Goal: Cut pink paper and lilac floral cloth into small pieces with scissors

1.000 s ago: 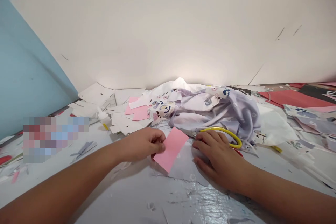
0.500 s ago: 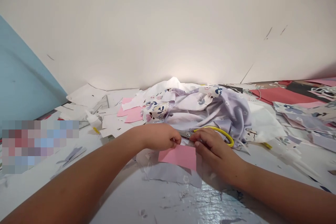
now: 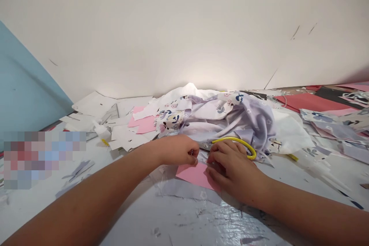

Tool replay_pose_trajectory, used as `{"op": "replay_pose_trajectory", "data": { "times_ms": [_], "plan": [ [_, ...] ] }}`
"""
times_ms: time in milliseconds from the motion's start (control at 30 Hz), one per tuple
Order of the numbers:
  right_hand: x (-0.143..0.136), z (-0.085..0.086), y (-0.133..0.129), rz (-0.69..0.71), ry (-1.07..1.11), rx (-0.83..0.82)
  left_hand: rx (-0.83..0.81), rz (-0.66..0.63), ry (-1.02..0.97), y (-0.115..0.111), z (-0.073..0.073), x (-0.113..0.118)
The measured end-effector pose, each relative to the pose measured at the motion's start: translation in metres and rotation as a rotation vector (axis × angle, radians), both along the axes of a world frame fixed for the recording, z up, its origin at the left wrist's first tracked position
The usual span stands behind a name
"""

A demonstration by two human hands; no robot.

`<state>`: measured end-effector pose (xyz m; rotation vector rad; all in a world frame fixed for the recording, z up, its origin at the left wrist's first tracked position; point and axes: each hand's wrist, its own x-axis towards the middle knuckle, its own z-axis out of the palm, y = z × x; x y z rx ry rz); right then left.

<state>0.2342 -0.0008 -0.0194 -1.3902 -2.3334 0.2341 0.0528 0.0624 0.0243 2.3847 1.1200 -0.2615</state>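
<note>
A small pink sheet of paper (image 3: 193,176) lies over a pale lilac fabric piece (image 3: 184,192) with a frayed edge. My left hand (image 3: 180,152) is closed, fingertips pinched at the paper's upper edge. My right hand (image 3: 235,167) covers the paper's right end, its thumb and fingers drawn together on it. Just behind my right hand lie scissors with a yellow handle (image 3: 250,150); their blades are partly hidden behind my hands. Beyond both hands is a crumpled heap of lilac and floral fabric (image 3: 219,113).
White paper pieces (image 3: 93,103), more pink paper (image 3: 145,125) and a white glue bottle (image 3: 103,132) lie to the left. At right are red sheets (image 3: 314,103), fabric scraps (image 3: 337,128) and another white bottle (image 3: 325,175). A white panel (image 3: 184,30) rises behind.
My right hand has shifted slightly left onto the pink paper, covering its right end. The paper has tilted a little. My left hand stays nearly in place.
</note>
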Motion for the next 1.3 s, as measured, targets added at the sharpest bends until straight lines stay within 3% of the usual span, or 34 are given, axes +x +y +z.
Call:
{"op": "replay_pose_trajectory", "data": {
  "times_ms": [167, 367, 567, 667, 800, 1000, 1167, 1300],
  "plan": [
    [-0.001, -0.001, -0.001, -0.006, -0.039, 0.003, 0.223, 0.042, -0.072, -0.01, 0.0, -0.015],
    [0.0, 0.0, 0.002, 0.035, 0.002, -0.044, 0.186, 0.056, -0.115, -0.031, -0.006, -0.03],
    [0.002, 0.001, 0.001, 0.155, 0.149, -0.051, 0.079, 0.195, -0.309, -0.039, -0.012, -0.037],
    [0.001, -0.001, -0.004, 0.072, 0.32, -0.238, -0.085, 0.358, -0.441, -0.042, -0.015, -0.043],
    [-0.005, -0.002, -0.008, -0.041, 0.762, -0.47, -0.327, 0.615, -0.668, -0.048, -0.022, -0.05],
    [-0.013, 0.002, -0.001, -0.045, 1.051, -0.812, -0.566, 0.732, -1.051, -0.051, -0.034, -0.05],
    [-0.017, -0.003, 0.006, -0.103, 1.105, -0.749, -0.629, 0.747, -1.051, -0.049, -0.036, -0.047],
    [-0.019, -0.008, 0.005, -0.15, 1.077, -0.663, -0.544, 0.792, -1.069, -0.047, -0.038, -0.045]
  ]
}}
